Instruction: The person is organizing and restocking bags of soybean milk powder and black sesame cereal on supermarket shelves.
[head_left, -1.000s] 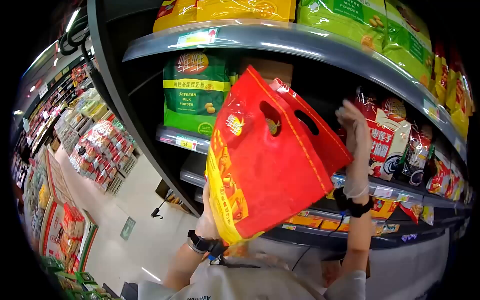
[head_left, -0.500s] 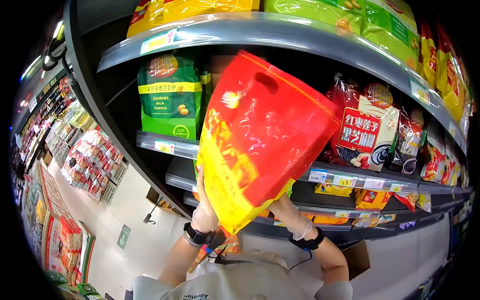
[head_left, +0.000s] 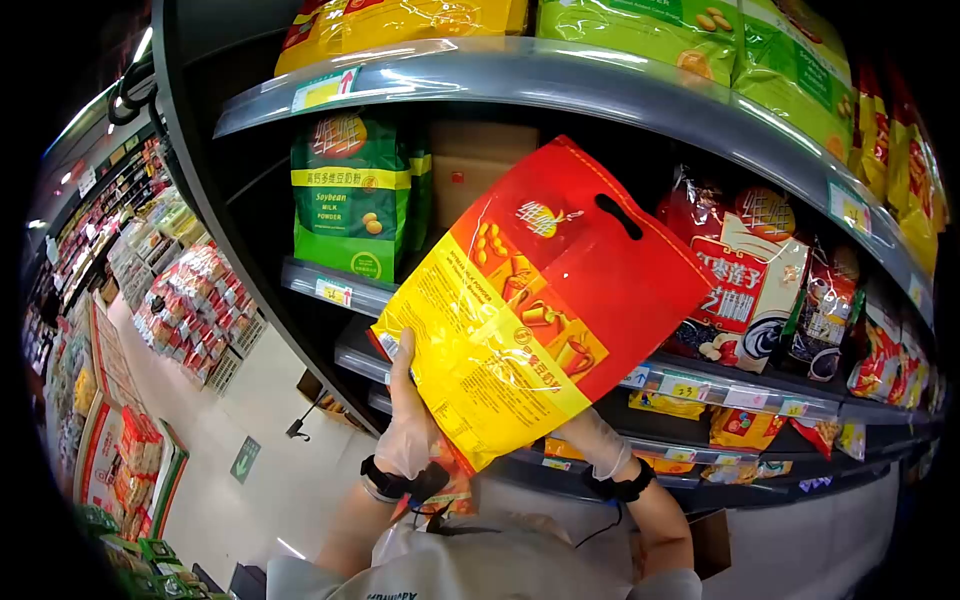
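Note:
A large red and yellow bag of soybean milk powder [head_left: 530,320] is held up in front of the shelves, tilted, its cut-out handle slot at the upper right. My left hand [head_left: 408,420], in a clear thin glove, grips the bag's lower left edge with the thumb over the printed face. At the bottom right edge my right hand [head_left: 592,438], gloved alike, holds the bag from beneath; its fingertips are hidden behind it. Behind stands a green soybean milk powder bag [head_left: 350,200] on the shelf, and a black sesame powder bag [head_left: 745,275] sits to the right.
A brown carton [head_left: 475,170] sits deep in the shelf gap behind the held bag. Above runs a curved shelf edge [head_left: 560,85] carrying yellow and green bags. Lower shelves with price tags hold more packets. Stacked goods [head_left: 200,315] line the aisle at left.
The bag has turned, so its printed yellow text panel now faces me more squarely. It sits slightly lower and further right, uncovering the carton behind it. Both hands keep their hold.

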